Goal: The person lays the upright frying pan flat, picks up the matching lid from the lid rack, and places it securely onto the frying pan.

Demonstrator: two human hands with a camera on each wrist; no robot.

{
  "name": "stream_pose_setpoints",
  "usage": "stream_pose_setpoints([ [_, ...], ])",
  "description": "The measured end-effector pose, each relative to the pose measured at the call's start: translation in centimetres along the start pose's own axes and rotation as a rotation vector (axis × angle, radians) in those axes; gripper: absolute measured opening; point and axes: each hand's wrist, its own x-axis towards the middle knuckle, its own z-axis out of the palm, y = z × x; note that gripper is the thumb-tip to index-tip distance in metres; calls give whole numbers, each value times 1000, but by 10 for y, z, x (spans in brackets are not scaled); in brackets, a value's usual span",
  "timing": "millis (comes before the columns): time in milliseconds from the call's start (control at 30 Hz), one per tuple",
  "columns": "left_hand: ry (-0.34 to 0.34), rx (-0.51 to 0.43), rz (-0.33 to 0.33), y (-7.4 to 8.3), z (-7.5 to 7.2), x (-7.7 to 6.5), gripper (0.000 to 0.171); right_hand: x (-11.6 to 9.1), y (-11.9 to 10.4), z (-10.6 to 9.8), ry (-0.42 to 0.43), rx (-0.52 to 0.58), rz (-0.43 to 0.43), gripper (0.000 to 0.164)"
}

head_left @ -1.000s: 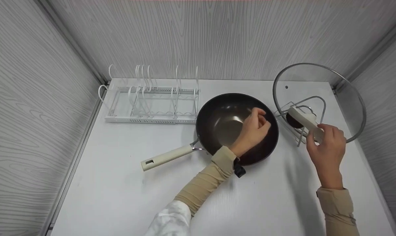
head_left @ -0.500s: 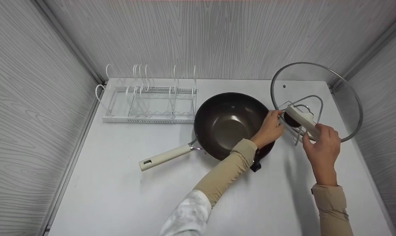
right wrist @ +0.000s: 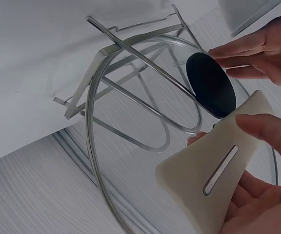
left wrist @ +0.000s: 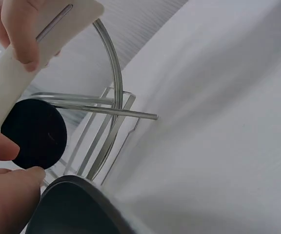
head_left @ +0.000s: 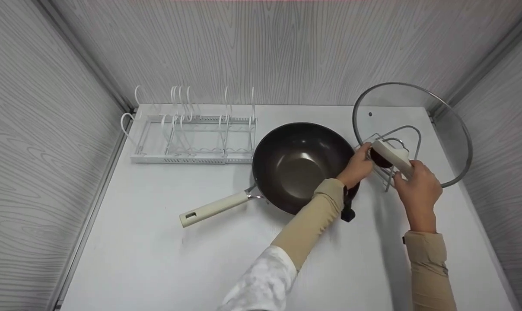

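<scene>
A clear glass lid (head_left: 442, 129) with a metal rim stands tilted in a small metal wire stand (head_left: 410, 126) at the right. My right hand (head_left: 418, 188) grips the lid's cream handle (right wrist: 204, 165), with its thumb on the near face. Beside that handle sits a dark round disc (left wrist: 38, 136). My left hand (head_left: 358, 166) reaches over the wok's right rim to the disc. Its extended fingers (right wrist: 243, 48) lie at the disc's edge, and the thumb tip appears to touch it in the left wrist view.
A dark wok (head_left: 297, 172) lies in the middle of the white table, its cream handle (head_left: 213, 209) pointing left toward me. Behind it to the left stands a white wire rack (head_left: 179, 160). Grey wood-patterned walls (head_left: 261, 52) enclose the back and sides.
My left hand has moved right, from above the wok to the dark disc by the lid handle. The right hand stays on the handle. The whole view has shifted slightly.
</scene>
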Motion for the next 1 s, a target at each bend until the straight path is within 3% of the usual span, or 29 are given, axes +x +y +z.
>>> stream_pose_setpoints([
  [167, -36, -18, -66, 1, 3, 1, 57, 13, 3, -9, -229, -102, 43, 41],
  [267, -21, -11, -81, 1, 3, 2, 56, 21, 4, -9, -286, -118, 20, 38],
  [1000, -5, 4, -40, 3, 5, 2, 51, 19, 13, 9, 10, -122, -102, 27],
])
